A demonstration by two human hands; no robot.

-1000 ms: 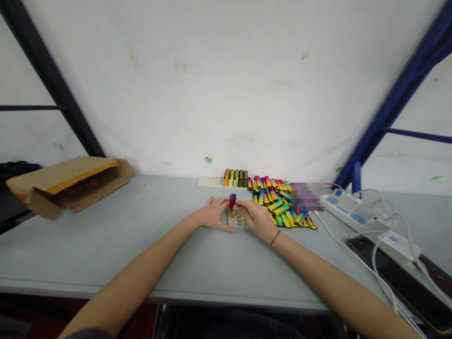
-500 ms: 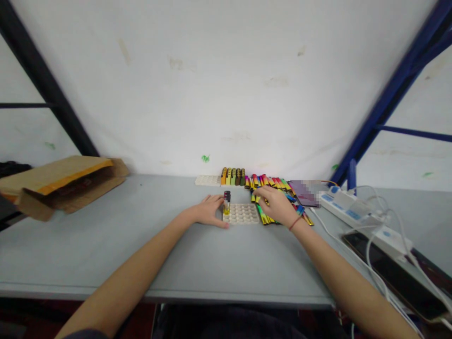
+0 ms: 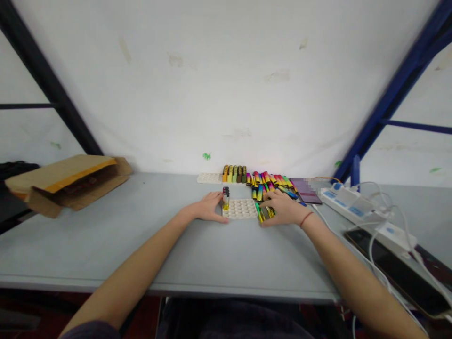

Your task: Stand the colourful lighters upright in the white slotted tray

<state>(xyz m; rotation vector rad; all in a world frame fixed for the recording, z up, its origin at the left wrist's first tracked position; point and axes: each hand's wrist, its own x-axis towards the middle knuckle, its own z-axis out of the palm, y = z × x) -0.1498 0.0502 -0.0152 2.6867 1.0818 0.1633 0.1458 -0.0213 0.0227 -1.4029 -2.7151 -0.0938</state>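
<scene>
A white tray (image 3: 243, 209) with round sockets lies on the grey table (image 3: 106, 235). One lighter (image 3: 225, 198) stands upright in its left corner. My left hand (image 3: 208, 208) rests flat against the tray's left edge, fingers stretched out. My right hand (image 3: 282, 208) lies on a heap of many-coloured lighters (image 3: 263, 186) to the tray's right, fingers curled over some of them. Whether they grip one is hidden.
A second white tray (image 3: 209, 178) with a row of lighters (image 3: 235, 173) stands at the wall. An open cardboard box (image 3: 67, 181) sits far left. To the right are a phone (image 3: 305, 197), power strips (image 3: 348, 201), white cables and a dark tablet (image 3: 399, 266).
My right hand left the upright lighter in the tray and moved right onto the heap of lighters. The left hand stayed at the tray's edge.
</scene>
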